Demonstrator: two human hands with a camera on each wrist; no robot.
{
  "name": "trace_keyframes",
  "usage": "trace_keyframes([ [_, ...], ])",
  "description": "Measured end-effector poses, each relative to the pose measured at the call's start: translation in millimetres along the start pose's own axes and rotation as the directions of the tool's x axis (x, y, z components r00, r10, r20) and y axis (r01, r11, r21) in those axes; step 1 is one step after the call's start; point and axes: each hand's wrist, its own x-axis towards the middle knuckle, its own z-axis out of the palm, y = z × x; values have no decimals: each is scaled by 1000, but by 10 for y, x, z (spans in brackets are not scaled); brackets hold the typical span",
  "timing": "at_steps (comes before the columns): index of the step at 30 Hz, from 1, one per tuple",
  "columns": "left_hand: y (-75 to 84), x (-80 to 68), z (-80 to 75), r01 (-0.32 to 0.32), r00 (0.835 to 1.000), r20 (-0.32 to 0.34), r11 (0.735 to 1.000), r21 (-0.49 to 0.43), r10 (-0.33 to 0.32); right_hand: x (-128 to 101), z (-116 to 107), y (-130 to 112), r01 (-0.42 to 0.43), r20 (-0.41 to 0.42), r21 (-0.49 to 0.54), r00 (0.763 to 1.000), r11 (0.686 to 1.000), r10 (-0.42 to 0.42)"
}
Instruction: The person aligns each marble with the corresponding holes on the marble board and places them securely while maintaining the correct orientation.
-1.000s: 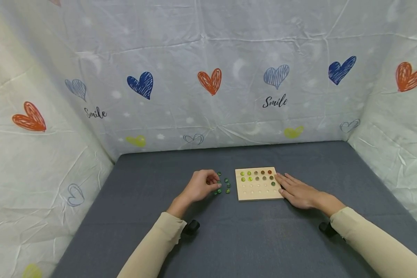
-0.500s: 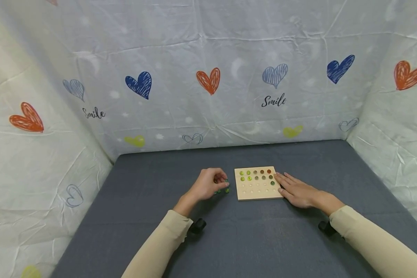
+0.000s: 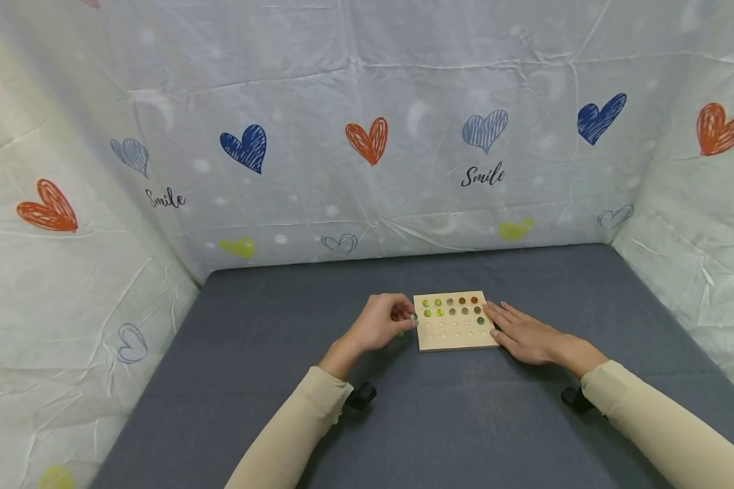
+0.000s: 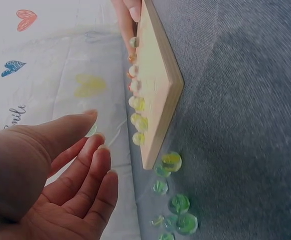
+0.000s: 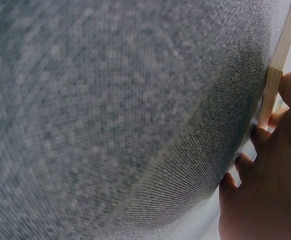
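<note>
My left hand (image 3: 384, 321) pinches a green glass marble (image 4: 91, 131) between thumb and forefinger, at the left edge of a pale wooden board (image 3: 449, 343). Rows of small round hollows cover the board. Its two back rows hold yellow-green, clear, brown and red marbles, and one dark green marble (image 3: 480, 321) sits at the right end of the third row. My right hand (image 3: 522, 337) lies flat at the board's right edge, fingers straight, with the fingertips and thumb on it. In the left wrist view, loose green marbles (image 4: 179, 203) rest on the cloth near the board's corner.
A dark grey cloth (image 3: 452, 421) covers the table. White curtains (image 3: 306, 75) printed with hearts and "Smile" hang behind it and at both sides. Several loose marbles lie left of the board, mostly hidden behind the left hand in the head view.
My left hand has moved right from the loose marbles to the board's left edge, bringing a green marble with it. The right hand has stayed at the board.
</note>
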Motion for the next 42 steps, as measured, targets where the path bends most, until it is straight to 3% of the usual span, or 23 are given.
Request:
trace_keyframes([
  [32, 291, 230, 338, -128, 991, 40, 991, -35, 129, -12, 24, 60, -4, -38, 13, 999, 1000, 5],
  [42, 312, 294, 484, -175, 983, 45, 984, -39, 177, -5, 28, 44, -23, -10, 14, 1000, 1000, 23],
])
